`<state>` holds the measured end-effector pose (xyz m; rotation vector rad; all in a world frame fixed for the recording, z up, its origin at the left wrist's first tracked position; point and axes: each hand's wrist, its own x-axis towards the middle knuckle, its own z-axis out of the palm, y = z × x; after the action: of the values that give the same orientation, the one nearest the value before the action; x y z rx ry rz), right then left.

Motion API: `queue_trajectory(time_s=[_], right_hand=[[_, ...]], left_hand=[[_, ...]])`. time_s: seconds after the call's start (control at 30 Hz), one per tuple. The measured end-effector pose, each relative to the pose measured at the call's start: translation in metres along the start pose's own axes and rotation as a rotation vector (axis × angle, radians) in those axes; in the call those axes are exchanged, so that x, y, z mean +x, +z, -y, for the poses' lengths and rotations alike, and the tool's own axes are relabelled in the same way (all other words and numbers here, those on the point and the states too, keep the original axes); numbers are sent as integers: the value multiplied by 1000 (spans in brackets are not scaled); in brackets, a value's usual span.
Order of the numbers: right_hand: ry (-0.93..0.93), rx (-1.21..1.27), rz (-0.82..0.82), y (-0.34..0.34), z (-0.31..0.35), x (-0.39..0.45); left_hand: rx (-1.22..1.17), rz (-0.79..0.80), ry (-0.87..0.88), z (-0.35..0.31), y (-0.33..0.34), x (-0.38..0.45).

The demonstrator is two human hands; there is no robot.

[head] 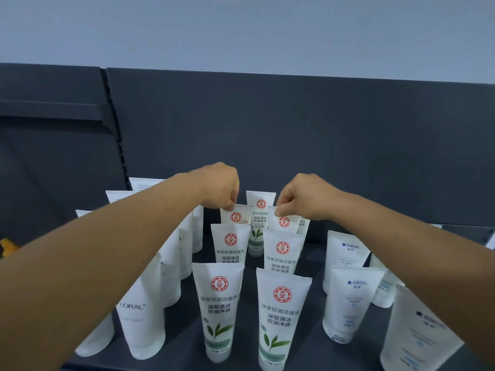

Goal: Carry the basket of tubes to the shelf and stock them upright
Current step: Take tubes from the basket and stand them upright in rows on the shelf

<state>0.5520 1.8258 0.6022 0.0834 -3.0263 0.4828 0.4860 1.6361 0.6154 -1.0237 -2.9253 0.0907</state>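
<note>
Single head-worn wide-angle view, facing forward and slightly down onto the shelf (316, 258), close in, at arm's reach of the upright tubes (218, 309), dark back panel (294, 135) straight ahead behind the tubes

The white, red-logoed squeeze tubes (218, 309) look like soft plastic with a smooth, matt-satin skin; their lower ends turn translucent and frosted. The plain white lettered tubes (142, 311) at the left share that smooth plastic finish, as do the blue-printed white tubes (345, 303) at the right. The dark grey shelf board (187, 344) and the dark grey back panel (294, 145) appear matt and even, like painted metal.
</note>
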Motion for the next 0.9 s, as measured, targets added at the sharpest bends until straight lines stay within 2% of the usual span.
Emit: queue_trajectory(time_s=[0.13, 0.27, 0.5, 0.9], right_hand=[[38, 52, -86, -12, -7, 2], [64, -75, -118, -19, -17, 9], [122, -185, -48, -14, -32, 29], [56, -181, -30, -8, -28, 48]], left_hand=[[-157, -80, -1, 1, -7, 4], [-165, -153, 9, -4, -7, 16], [-128, -108, 17, -9, 4, 47], [-48, -51, 9, -4, 6, 68]])
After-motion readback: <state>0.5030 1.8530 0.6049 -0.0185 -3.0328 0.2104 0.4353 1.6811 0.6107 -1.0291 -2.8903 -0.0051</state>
